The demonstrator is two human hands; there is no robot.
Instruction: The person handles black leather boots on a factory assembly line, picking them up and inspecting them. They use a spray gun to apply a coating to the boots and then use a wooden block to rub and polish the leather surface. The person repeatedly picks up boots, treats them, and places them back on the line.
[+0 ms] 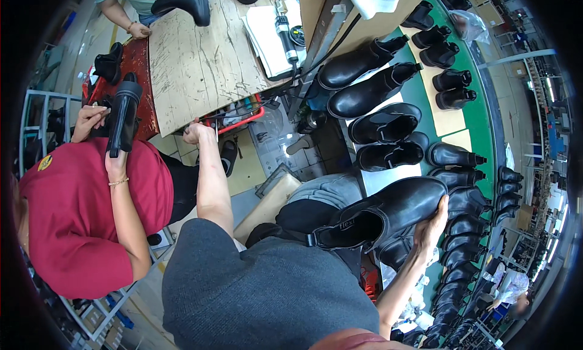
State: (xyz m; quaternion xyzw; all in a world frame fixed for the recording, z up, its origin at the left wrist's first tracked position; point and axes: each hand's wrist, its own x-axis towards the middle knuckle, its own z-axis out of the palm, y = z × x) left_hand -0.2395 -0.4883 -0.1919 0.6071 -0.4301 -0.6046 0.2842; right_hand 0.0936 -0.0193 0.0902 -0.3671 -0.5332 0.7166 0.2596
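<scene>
My right hand (432,225) holds a glossy black ankle boot (404,207) from beneath its toe. The boot lies tilted across my lap area, its opening and pull tab toward my body. My left hand (199,133) is stretched forward to the front edge of the scratched wooden tabletop (203,58). Its fingers are curled closed; what they hold, if anything, is too small to make out. Just right of that hand, a red-framed basket (243,120) with small items hangs under the table edge.
Black boots (358,64) stand in rows along a green conveyor (477,116) on my right. A co-worker in a red shirt (91,210) handles a black boot (124,116) on my left. Another person's hand (139,30) rests at the table's far left. A corded tool (283,37) lies on white paper.
</scene>
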